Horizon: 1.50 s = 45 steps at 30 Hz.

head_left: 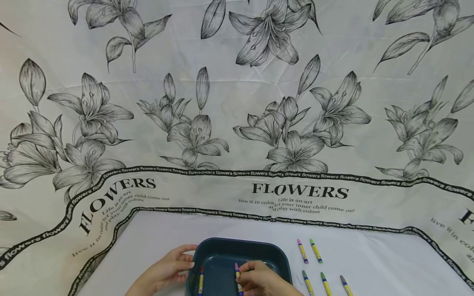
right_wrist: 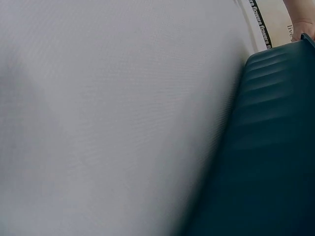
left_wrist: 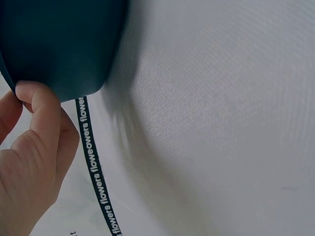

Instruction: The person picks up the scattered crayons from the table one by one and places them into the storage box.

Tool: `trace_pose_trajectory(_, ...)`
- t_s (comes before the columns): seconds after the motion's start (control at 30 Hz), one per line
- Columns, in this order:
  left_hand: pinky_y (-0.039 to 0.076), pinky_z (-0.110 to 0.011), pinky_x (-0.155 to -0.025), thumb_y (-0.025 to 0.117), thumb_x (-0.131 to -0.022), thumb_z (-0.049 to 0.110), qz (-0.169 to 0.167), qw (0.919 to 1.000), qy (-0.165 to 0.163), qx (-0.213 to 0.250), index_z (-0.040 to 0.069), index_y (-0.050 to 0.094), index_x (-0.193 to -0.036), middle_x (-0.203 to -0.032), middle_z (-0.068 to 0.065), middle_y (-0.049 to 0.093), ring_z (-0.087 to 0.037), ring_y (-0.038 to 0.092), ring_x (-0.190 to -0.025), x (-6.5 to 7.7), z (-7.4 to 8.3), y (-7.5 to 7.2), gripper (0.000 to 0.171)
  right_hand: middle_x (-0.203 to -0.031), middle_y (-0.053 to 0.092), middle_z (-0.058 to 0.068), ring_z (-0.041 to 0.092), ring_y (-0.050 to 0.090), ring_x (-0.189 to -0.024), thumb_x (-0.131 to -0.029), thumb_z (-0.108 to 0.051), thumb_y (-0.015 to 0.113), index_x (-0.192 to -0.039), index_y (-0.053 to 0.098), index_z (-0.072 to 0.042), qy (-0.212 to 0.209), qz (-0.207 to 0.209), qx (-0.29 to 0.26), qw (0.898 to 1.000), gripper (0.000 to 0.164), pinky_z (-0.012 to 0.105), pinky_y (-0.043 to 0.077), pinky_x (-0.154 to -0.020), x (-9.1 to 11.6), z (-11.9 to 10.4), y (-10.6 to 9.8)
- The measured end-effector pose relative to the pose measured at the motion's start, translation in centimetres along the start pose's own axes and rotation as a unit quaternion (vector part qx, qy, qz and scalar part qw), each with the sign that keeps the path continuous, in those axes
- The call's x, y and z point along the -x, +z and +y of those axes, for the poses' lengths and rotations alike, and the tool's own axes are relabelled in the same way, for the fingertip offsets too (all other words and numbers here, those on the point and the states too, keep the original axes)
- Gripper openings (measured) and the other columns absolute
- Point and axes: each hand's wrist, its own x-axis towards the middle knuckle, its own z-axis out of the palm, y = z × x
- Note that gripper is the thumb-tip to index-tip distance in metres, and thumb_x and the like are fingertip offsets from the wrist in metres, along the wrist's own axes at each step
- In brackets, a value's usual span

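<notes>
Pinches a pink crayon (head_left: 237, 271) in the closed right hand (head_left: 264, 280), over the tray (head_left: 220, 273). Grips it from the left with the left hand (head_left: 167, 268). Has a red crayon (head_left: 201, 283) inside, five more crayons (head_left: 325, 283) on the table (head_left: 385, 263).

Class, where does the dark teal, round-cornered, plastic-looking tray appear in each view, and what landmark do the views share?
Head: tray, bottom centre.
Left wrist: tray, upper left corner.
Right wrist: tray, along the right edge.
Shared landmark: long black band printed with white "flowers" lettering.
</notes>
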Motion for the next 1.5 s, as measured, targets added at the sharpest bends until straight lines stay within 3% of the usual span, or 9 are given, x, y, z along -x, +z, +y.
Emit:
trace_pose_trajectory(0.23,0.048,-0.02,-0.064,0.058,-0.087,0.0,0.0,1.0,-0.004,0.005,-0.006,0.025,-0.14,-0.093,-0.004,0.052,-0.01,0.052,-0.079,0.0,-0.1,0.0,0.063,-0.071,0.056,0.001,0.005,0.052,-0.054,-0.082,-0.001,0.063,-0.09,0.06,0.0,-0.024,0.015,0.01,1.0,0.009,0.012,0.044,-0.05,0.0,0.4,0.3)
trace_pose_trajectory(0.47,0.048,-0.021,-0.065,0.057,-0.088,-0.001,0.002,1.0,-0.006,0.002,-0.006,0.026,-0.14,-0.095,-0.005,0.053,-0.011,0.053,-0.08,-0.2,0.0,-0.1,0.061,-0.073,0.059,0.004,0.005,0.055,-0.053,-0.082,0.0,0.061,-0.093,0.06,0.002,-0.022,0.013,0.005,1.0,0.011,0.013,0.046,-0.051,-0.1,0.4,0.4)
trace_pose_trajectory(0.73,0.049,-0.021,-0.065,0.057,-0.088,-0.001,0.008,0.9998,-0.005,-0.015,-0.007,0.024,-0.14,-0.096,-0.006,0.051,-0.012,0.052,-0.081,-0.1,0.1,-0.1,0.062,-0.081,0.063,0.009,0.01,0.061,-0.062,-0.087,-0.004,0.059,-0.102,0.059,0.003,-0.015,-0.007,-0.024,1.0,0.017,0.018,0.051,-0.059,0.3,0.1,0.2)
trace_pose_trajectory(1.07,0.048,-0.021,-0.065,0.055,-0.088,-0.002,0.004,1.0,-0.003,-0.006,-0.007,0.024,-0.14,-0.096,-0.006,0.051,-0.011,0.051,-0.08,0.0,-0.3,-0.1,0.061,-0.085,0.064,0.007,0.013,0.063,-0.07,-0.088,-0.009,0.06,-0.108,0.06,0.003,-0.04,-0.044,-0.037,0.998,0.024,0.024,0.052,-0.065,0.7,0.2,-1.2)
trace_pose_trajectory(1.5,0.048,-0.021,-0.066,0.055,-0.088,-0.002,0.005,1.0,0.0,0.004,-0.005,0.026,-0.14,-0.095,-0.005,0.052,-0.011,0.052,-0.08,0.0,-0.8,-0.1,0.059,-0.076,0.063,0.005,0.009,0.063,-0.063,-0.083,-0.006,0.061,-0.109,0.058,0.003,-0.084,-0.036,-0.059,0.994,0.027,0.023,0.053,-0.061,0.9,-0.2,-2.9)
